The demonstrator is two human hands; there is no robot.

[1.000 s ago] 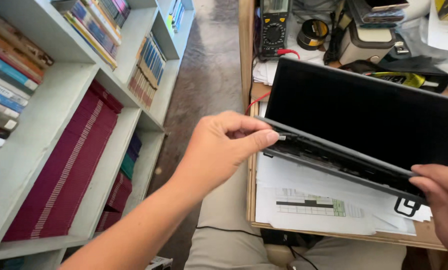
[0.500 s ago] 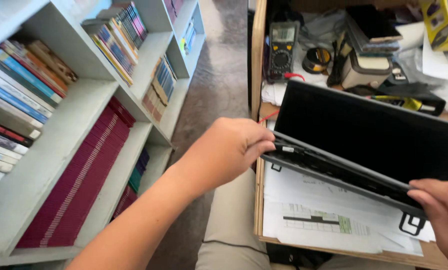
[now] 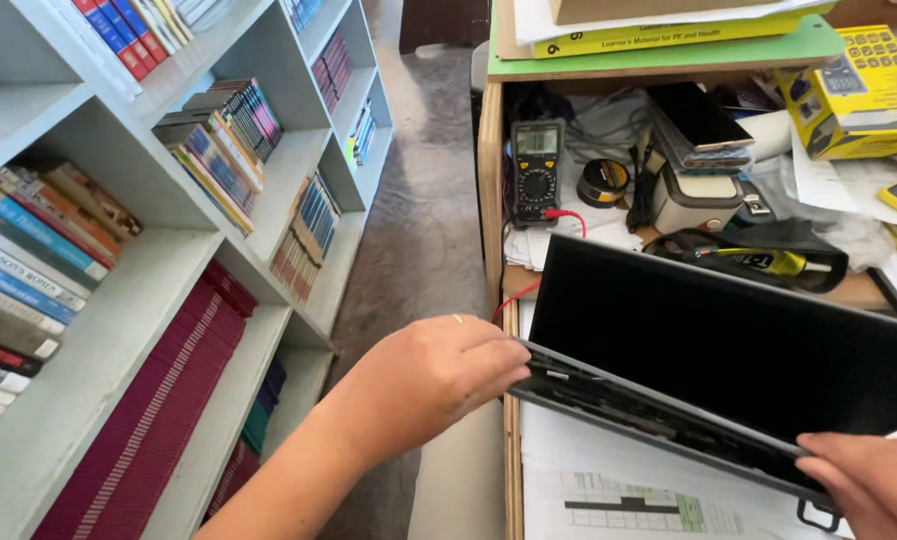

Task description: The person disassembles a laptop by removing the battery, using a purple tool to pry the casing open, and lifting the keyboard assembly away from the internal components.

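- Two bare hands hold a laptop screen panel (image 3: 728,350) above the near part of a cluttered wooden desk (image 3: 489,200); the panel tilts up, its dark glass facing the camera, its lower edge over printed paper sheets (image 3: 608,480).
- Left hand (image 3: 423,385): fingers curled shut on the panel's lower left corner, thumb and fingertips pinching the grey frame strip (image 3: 648,415) that runs along the bottom edge.
- Right hand (image 3: 863,480): only partly in view at the lower right; its fingers close over the bottom right corner of the same strip, though how tightly cannot be told.
- Handling, as a judgement: the panel looks thin, light and stiff but fragile. The glass would likely crack under twisting or a thumb pressed on its face, so the safe hold is at the edges and corners, both ends supported at once, as the hands now have it. The loosened strip along the bottom looks flimsy and may flex or snag.
- Behind the panel on the desk: a black and yellow multimeter (image 3: 537,170) with a red lead (image 3: 566,214), a roll of black tape (image 3: 602,182), a black pouch (image 3: 758,262), a yellow box (image 3: 858,90).
- Left of the desk, across a strip of grey floor (image 3: 418,220), a pale bookshelf (image 3: 118,330) stands full of books, well apart from both hands.
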